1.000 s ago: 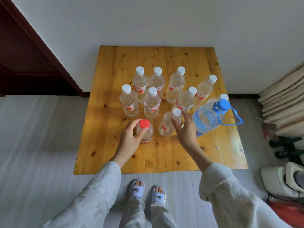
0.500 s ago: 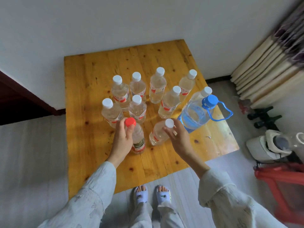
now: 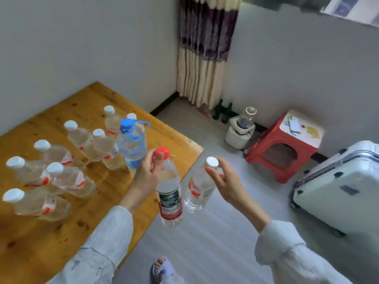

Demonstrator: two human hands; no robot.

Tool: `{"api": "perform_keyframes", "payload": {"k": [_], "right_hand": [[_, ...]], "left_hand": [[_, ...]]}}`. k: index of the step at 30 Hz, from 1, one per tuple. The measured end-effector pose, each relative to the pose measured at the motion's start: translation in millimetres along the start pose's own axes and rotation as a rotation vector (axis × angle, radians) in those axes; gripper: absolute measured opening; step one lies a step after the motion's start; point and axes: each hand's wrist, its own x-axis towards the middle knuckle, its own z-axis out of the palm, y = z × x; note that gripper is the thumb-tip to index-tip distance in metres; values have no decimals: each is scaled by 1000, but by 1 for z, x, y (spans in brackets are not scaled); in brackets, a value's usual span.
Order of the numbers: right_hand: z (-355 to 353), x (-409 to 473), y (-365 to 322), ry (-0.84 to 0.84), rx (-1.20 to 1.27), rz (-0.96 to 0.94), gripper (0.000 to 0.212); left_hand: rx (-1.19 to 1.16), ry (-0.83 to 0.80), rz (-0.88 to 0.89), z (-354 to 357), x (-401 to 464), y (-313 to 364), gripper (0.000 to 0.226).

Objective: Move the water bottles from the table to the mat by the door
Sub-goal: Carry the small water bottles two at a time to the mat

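The left hand [image 3: 146, 177] has its grip clamped on the neck of the red-capped bottle [image 3: 169, 193], and the right hand [image 3: 224, 179] holds the white-capped bottle [image 3: 200, 187] by its cap; both bottles hang over the floor, off the desk [image 3: 37, 238]. The task seems only at its beginning. Seven small bottles and the big blue-capped jug [image 3: 131, 143] stand on the desk, and the mat is not in view.

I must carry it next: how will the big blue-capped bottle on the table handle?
The big blue-capped bottle looks full, so probably heavy. Its blue loop handle should give a secure hold. Small bottles stand close, so pushing it may topple them.
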Motion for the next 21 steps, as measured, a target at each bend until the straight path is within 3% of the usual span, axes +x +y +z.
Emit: {"api": "perform_keyframes", "payload": {"k": [6,11,14,18,21], "right_hand": [[-155,-96,33,338,82,18,14],[-277,-202,68,570,100,98,14],[-335,-266,92,691,67,164,27],[-399,-346,124,888,65,245,33],[-441,-401,151,1069,84,292,17]], "left_hand": [[-59,-345,160,141,-26,94,84],[-166,-549,258,280,-80,164,34],[-203,-693,350,358,-120,207,43],[-176,-893,522,457,-170,251,78],[-104,-1024,598,533,-206,276,53]]}}
